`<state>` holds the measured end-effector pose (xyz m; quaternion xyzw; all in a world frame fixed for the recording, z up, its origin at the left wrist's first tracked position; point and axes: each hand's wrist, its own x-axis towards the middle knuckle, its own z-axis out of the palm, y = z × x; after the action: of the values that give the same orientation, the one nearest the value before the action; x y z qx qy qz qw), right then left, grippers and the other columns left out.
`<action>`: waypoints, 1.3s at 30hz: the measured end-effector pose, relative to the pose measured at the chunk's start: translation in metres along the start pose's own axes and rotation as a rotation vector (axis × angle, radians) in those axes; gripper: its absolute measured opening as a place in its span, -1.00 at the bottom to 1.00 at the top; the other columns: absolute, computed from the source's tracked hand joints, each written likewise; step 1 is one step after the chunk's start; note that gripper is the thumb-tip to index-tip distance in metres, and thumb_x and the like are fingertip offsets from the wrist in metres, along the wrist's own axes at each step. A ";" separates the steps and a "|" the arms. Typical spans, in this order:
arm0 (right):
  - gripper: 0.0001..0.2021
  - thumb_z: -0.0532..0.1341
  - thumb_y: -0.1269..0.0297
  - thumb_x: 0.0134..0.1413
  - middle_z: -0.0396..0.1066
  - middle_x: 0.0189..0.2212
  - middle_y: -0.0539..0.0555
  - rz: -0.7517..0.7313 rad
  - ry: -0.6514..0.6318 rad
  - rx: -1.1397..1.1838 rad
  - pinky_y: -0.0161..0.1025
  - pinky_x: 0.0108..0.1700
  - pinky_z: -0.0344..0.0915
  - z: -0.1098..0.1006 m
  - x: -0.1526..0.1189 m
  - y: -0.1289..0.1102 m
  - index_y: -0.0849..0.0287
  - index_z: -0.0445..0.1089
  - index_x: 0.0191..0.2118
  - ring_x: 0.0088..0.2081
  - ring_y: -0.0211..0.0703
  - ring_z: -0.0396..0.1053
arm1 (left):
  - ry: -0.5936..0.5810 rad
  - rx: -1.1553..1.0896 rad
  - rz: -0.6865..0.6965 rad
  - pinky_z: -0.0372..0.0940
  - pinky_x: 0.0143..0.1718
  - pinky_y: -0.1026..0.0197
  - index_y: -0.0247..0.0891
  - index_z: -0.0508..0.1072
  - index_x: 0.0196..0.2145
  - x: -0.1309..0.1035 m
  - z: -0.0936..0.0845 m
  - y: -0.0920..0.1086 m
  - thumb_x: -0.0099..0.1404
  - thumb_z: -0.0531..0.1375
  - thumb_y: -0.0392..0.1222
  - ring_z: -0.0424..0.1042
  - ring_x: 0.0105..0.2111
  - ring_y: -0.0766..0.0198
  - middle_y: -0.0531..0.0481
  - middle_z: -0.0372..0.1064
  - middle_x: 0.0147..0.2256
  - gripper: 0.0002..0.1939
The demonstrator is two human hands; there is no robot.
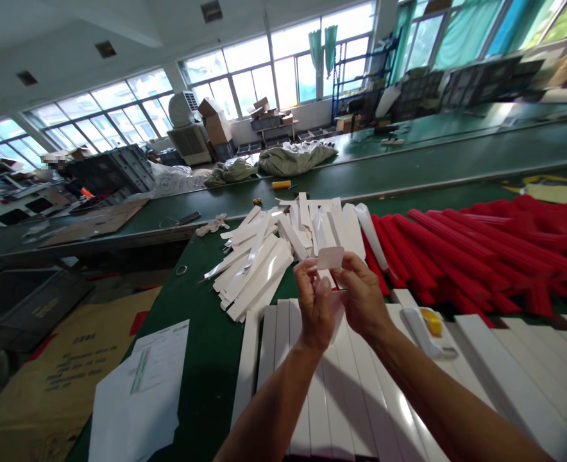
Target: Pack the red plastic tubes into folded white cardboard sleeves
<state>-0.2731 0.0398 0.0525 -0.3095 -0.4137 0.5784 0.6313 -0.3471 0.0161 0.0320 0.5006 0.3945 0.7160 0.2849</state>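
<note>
My left hand (312, 301) and my right hand (362, 290) are closed round the end of a narrow white box (330, 258), one at each side. Its end flap stands up above my fingers, and a bit of red shows at the opening. The rest of the box is largely hidden by my hands. Beneath them lies a row of long white boxes (312, 410), side by side. A white tape dispenser with a yellow part (428, 327) rests on the boxes right of my right forearm. Beyond my hands is a pile of flat white box blanks (259, 269).
Red mesh-covered rods (456, 250) are heaped at the right. Paper sheets (142, 391) lie on the green table (201, 359) at the left, with a tape ring (181, 270) nearby. A long green bench (408, 160) runs behind, bearing cloth sacks (296, 159).
</note>
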 end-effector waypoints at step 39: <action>-0.21 0.31 0.33 -0.02 0.20 0.21 0.22 -0.475 -0.295 -0.665 -0.02 0.25 0.21 -0.044 -0.007 0.036 0.10 -0.02 0.31 0.24 0.06 0.19 | -0.843 0.982 0.816 0.29 0.17 -0.03 -0.47 0.27 0.14 0.049 -0.034 0.038 0.41 -0.02 -0.34 0.27 0.19 0.09 -0.30 0.32 0.13 -0.62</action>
<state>-0.2514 0.0417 -0.0007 -0.3064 -0.7228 0.2906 0.5470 -0.3962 0.0262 0.0818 0.9067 0.3092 0.2553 -0.1307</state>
